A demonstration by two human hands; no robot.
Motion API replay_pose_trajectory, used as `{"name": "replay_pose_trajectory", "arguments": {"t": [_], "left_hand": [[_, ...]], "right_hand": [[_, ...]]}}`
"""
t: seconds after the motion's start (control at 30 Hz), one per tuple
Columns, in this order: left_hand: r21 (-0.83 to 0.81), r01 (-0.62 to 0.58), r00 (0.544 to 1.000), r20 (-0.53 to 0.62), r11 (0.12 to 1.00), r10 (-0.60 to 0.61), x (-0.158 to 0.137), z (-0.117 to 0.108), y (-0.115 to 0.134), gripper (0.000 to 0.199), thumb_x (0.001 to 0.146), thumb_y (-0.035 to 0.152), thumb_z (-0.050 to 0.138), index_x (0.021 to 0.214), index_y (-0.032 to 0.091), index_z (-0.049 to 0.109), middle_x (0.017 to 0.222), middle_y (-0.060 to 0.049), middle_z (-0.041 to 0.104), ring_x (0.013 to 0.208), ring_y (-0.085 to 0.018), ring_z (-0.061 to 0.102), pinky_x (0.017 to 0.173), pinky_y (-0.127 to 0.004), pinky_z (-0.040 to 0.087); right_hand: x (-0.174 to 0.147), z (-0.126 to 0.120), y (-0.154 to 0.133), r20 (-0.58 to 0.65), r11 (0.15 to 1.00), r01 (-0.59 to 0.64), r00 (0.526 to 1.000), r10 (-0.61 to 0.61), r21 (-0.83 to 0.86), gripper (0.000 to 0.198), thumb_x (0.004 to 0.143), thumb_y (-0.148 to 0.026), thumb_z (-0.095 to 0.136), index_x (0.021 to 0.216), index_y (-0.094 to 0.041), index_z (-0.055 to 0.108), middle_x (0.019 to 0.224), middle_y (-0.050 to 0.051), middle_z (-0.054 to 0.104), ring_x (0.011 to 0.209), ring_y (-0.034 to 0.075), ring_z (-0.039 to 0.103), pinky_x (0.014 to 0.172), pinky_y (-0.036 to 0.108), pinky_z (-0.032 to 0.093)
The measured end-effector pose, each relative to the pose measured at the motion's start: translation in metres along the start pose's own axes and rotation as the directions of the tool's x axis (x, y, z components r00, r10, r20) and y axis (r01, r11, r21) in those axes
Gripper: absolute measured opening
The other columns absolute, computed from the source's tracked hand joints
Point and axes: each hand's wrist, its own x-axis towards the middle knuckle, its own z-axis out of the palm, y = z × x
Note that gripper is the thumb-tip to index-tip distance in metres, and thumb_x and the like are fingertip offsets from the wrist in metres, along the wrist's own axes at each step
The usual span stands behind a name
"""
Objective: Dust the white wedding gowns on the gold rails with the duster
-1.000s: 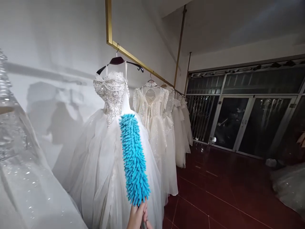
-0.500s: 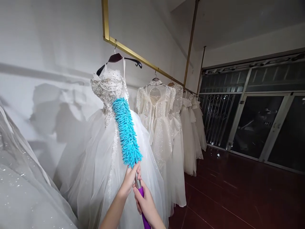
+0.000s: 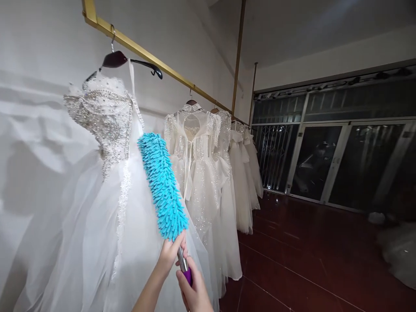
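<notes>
Both your hands, left hand (image 3: 169,255) and right hand (image 3: 194,291), closed on the duster (image 3: 162,186) against the nearest gown (image 3: 107,182); its fibres could snag beading or tulle.

A single head-worn view looks forward and slightly upward from just behind the left hand (image 3: 169,256) and right hand (image 3: 194,291), which sit low at centre frame. Beyond them to the left hangs the nearest gown (image 3: 107,186), close up; the gold rail (image 3: 169,71) recedes toward distant glass doors (image 3: 341,160).
</notes>
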Motion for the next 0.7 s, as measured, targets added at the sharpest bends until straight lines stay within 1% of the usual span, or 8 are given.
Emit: {"name": "replay_pose_trajectory", "arguments": {"t": [0.07,0.2,0.27,0.33,0.43,0.57,0.63,0.7], "left_hand": [[0.012,-0.004,0.997,0.083,1.0,0.003,0.02,0.015,-0.002,0.039,0.075,0.052,0.048,0.055,0.02,0.04,0.037,0.005,0.048,0.031,-0.007,0.038,0.03,-0.017,0.024],[0.047,-0.017,0.98,0.198,0.999,0.008,0.083,0.054,0.003,0.038,0.073,0.051,0.049,0.054,0.019,0.042,0.037,0.004,0.049,0.035,-0.007,0.042,0.032,-0.016,0.024],[0.044,-0.027,0.975,0.222,0.999,0.017,0.124,0.073,0.003,0.037,0.073,0.051,0.049,0.055,0.019,0.044,0.038,0.004,0.049,0.034,-0.008,0.043,0.032,-0.016,0.024],[0.023,-0.021,0.976,0.219,1.0,0.015,0.167,0.087,-0.005,0.036,0.073,0.05,0.049,0.055,0.019,0.045,0.037,0.005,0.049,0.033,-0.007,0.041,0.032,-0.017,0.023],[-0.017,0.016,0.986,0.167,1.0,-0.013,0.215,0.098,-0.032,0.035,0.073,0.05,0.047,0.055,0.02,0.042,0.036,0.007,0.044,0.031,-0.006,0.035,0.032,-0.017,0.021],[-0.059,0.099,0.979,0.183,0.993,-0.087,0.235,0.099,-0.078,0.036,0.07,0.053,0.049,0.057,0.021,0.041,0.039,0.008,0.042,0.034,-0.007,0.035,0.034,-0.018,0.025],[-0.057,0.141,0.959,0.255,0.988,-0.122,0.238,0.097,-0.089,0.037,0.067,0.054,0.053,0.056,0.02,0.044,0.041,0.005,0.048,0.037,-0.009,0.041,0.036,-0.021,0.028],[-0.055,0.129,0.934,0.341,0.99,-0.103,0.246,0.098,-0.088,0.038,0.067,0.054,0.055,0.055,0.019,0.047,0.045,0.003,0.053,0.041,-0.012,0.047,0.039,-0.023,0.033]], "right_hand": [[0.01,-0.022,0.003,-0.028,0.998,-0.031,0.999,0.029,-0.062,0.046,0.079,-0.043,0.046,0.118,-0.019,0.046,0.093,0.007,0.062,0.071,0.015,0.055,0.066,0.028,0.046],[0.055,-0.07,0.01,-0.228,0.992,-0.014,0.973,-0.016,-0.129,0.057,0.074,-0.045,0.051,0.122,-0.014,0.044,0.127,0.014,0.05,0.12,0.026,0.042,0.099,0.036,0.036],[0.089,-0.092,0.011,-0.263,0.994,0.0,0.964,-0.028,-0.106,0.059,0.076,-0.046,0.05,0.126,-0.016,0.04,0.088,0.008,0.064,0.084,0.021,0.061,0.07,0.032,0.051],[0.123,-0.108,0.011,-0.255,0.999,-0.019,0.967,0.006,-0.05,0.06,0.079,-0.047,0.046,0.13,-0.019,0.032,0.049,-0.006,0.047,0.04,0.01,0.044,0.037,0.022,0.037],[0.161,-0.125,0.026,-0.224,0.998,-0.062,0.973,0.064,0.015,0.051,0.08,-0.049,0.044,0.12,-0.019,0.036,0.043,-0.013,0.029,0.029,0.003,0.022,0.029,0.017,0.02],[0.174,-0.15,0.087,-0.235,0.991,-0.13,0.965,0.119,-0.032,0.056,0.072,-0.057,0.049,0.108,-0.015,0.044,0.042,-0.012,0.036,0.028,0.007,0.031,0.027,0.019,0.025],[0.176,-0.166,0.116,-0.365,0.986,-0.103,0.93,0.049,-0.13,0.071,0.063,-0.059,0.058,0.114,-0.011,0.047,0.097,0.012,0.063,0.091,0.021,0.061,0.077,0.03,0.05],[0.182,-0.183,0.125,-0.393,0.97,-0.03,0.917,-0.07,-0.242,0.069,0.07,-0.056,0.052,0.118,-0.007,0.048,0.127,0.02,0.05,0.122,0.029,0.042,0.103,0.04,0.032]]}}
